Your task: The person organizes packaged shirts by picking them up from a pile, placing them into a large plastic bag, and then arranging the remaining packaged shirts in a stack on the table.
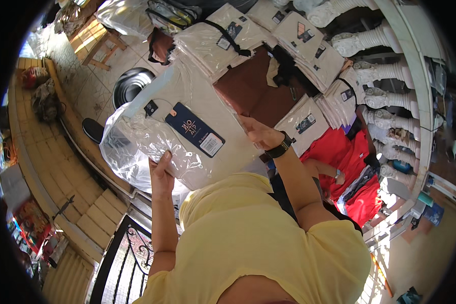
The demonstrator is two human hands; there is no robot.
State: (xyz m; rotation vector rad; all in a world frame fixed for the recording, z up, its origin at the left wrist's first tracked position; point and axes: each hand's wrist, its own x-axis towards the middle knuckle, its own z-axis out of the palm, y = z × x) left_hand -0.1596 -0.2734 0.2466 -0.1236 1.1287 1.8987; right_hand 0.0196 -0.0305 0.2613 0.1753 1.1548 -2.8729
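Observation:
A folded beige garment in a clear plastic bag (197,91) is spread in front of my chest. A dark blue hang tag (195,129) with a white label lies on its front, and a smaller black tag (150,107) sits beside it on a thin cord. My left hand (162,171) pinches the bag's near left edge, thumb on top. At the right edge, my right hand (261,134) grips the bag, its fingertips partly hidden; a black watch is on that wrist. Loose, shiny plastic (124,149) bulges out at the left.
Stacks of bagged beige garments (309,43) lie at the far right around a brown surface (253,93). Another person's forearm (321,169) reaches over red cloth (339,152). White balusters (385,71) line the right. A black round stool (131,87) and a wooden stool (93,40) stand far left.

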